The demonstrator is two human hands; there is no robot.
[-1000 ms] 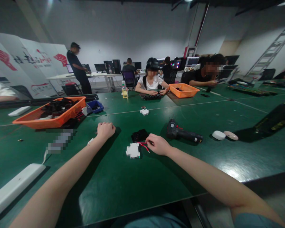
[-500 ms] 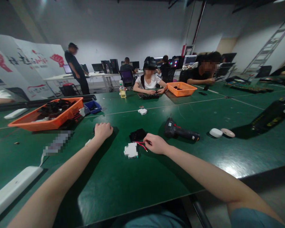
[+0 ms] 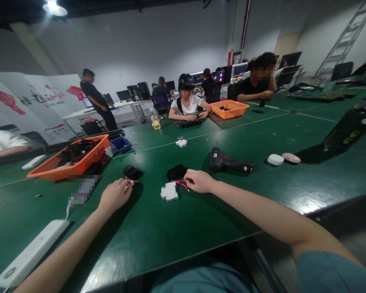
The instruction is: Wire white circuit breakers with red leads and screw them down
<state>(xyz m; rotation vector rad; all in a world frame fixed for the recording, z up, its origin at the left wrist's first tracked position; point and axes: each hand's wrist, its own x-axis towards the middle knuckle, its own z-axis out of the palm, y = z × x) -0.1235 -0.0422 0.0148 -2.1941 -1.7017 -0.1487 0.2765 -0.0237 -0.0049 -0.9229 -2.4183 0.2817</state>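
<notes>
My left hand is closed around a small white part with a red wire; the fingers hide most of that part. Just beyond it lies a black plastic piece. My right hand is pinched at the red wires, which run beside a white circuit breaker lying flat on the green table. Behind this breaker is a second black plastic piece. Farther back rests another small white part.
A cordless screwdriver lies beyond my right hand. To the left are an orange basket of black parts, a blue bin and a white power strip. A person sits across the table near another orange basket.
My left hand has moved back toward me, off the left black piece, and now has the white part in its fingers. My right hand stays at the wires. The view has tilted.
</notes>
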